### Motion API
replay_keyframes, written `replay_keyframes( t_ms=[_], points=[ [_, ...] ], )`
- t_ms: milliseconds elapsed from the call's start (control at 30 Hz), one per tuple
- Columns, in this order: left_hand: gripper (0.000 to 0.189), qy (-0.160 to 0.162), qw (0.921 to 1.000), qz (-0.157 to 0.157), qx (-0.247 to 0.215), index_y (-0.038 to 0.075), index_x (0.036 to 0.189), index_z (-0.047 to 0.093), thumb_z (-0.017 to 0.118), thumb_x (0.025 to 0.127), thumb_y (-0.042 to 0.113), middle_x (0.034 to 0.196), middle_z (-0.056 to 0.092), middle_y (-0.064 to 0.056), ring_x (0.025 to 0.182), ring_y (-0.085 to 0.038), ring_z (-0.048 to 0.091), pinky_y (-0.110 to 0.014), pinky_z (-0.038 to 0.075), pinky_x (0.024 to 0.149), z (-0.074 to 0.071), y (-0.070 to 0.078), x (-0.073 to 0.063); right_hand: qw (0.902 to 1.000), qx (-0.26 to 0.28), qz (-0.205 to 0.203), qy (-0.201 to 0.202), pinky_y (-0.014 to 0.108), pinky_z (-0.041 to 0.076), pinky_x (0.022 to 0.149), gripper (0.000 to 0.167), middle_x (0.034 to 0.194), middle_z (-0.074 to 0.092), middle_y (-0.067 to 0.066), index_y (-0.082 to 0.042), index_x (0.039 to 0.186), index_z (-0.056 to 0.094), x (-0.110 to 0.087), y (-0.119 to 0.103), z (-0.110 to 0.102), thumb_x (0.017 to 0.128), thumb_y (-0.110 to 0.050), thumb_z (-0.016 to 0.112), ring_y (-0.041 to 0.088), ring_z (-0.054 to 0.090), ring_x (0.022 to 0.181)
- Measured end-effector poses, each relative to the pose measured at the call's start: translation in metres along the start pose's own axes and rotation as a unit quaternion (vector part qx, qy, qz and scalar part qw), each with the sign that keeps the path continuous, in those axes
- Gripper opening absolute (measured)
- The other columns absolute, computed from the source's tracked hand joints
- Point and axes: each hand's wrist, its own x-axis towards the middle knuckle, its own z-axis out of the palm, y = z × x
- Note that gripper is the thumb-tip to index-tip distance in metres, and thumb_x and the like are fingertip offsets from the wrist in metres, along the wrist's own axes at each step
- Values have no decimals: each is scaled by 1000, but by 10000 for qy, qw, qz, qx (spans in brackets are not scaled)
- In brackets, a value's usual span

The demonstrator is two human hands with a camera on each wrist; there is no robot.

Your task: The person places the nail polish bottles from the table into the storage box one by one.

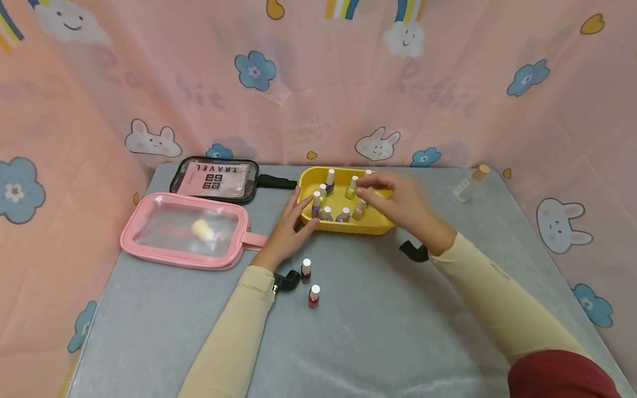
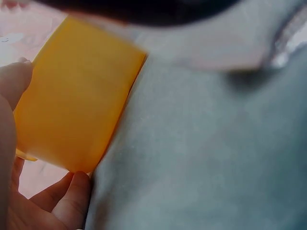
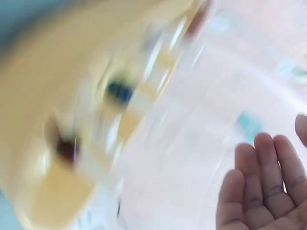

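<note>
A yellow basket (image 1: 348,228) holds several small nail polish bottles with white caps. My left hand (image 1: 288,229) grips its left end; the left wrist view shows fingertips (image 2: 74,196) against the yellow wall (image 2: 81,96). Over the basket's right part hovers my right hand (image 1: 403,204), thumb and index finger apart. A yellow-green nail polish bottle (image 1: 351,188) stands just left of those fingertips. In the right wrist view, the fingers (image 3: 261,182) are extended and hold nothing visible; the bottles there are blurred.
Two dark red nail polish bottles (image 1: 306,271) stand in front of the basket. At left lie a pink clear-topped pouch (image 1: 186,232) and a black-trimmed travel pouch (image 1: 215,179). A clear bottle with a tan cap (image 1: 470,184) lies at the back right, near the patterned curtain.
</note>
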Motion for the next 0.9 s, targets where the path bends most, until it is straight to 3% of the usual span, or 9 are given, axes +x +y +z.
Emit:
replay_keyframes(
  t_ms=[200,333,467,667,800,900],
  points=[
    [67,20,9999,66,109,29,167,36,60,107,48,178,-2,8,161,-30,11,-61,19,125,1,2,0,9899,1001,-713,-712,47,58,95,28,112,77,3,-9,116,79,-79,-21,54,89,-15,88,16,68,105],
    [67,29,9999,66,111,29,167,36,60,107,47,178,-2,9,161,-28,11,-59,19,126,1,2,0,9816,914,-1158,-1210,38,57,96,39,115,75,-2,-8,118,79,-103,-24,91,84,-20,93,12,68,109],
    [67,33,9999,96,92,27,167,37,62,107,44,178,-1,10,161,-25,10,-54,19,127,1,2,0,9802,701,-1143,-1459,35,57,94,37,114,74,-7,-8,117,79,-106,-23,110,85,-23,92,10,66,108],
    [66,77,9997,209,41,24,166,39,62,107,41,178,1,5,161,-26,10,-55,19,127,0,2,0,9783,1044,-987,-1493,35,57,89,18,102,74,-11,-12,104,79,-103,-18,117,89,-17,88,7,66,98],
    [66,55,9997,226,17,24,166,38,62,107,41,178,1,6,161,-27,10,-56,18,127,0,3,0,9805,1059,-837,-1428,36,58,89,14,97,74,-14,-15,102,79,-95,-21,100,91,-19,87,8,67,94],
    [67,32,9999,164,-1,26,167,38,62,107,44,178,0,7,162,-28,10,-57,18,127,-2,2,0,9901,902,-474,-966,39,60,89,15,95,75,-10,-13,102,80,-73,-30,69,91,-18,87,12,68,93]
  ],
)
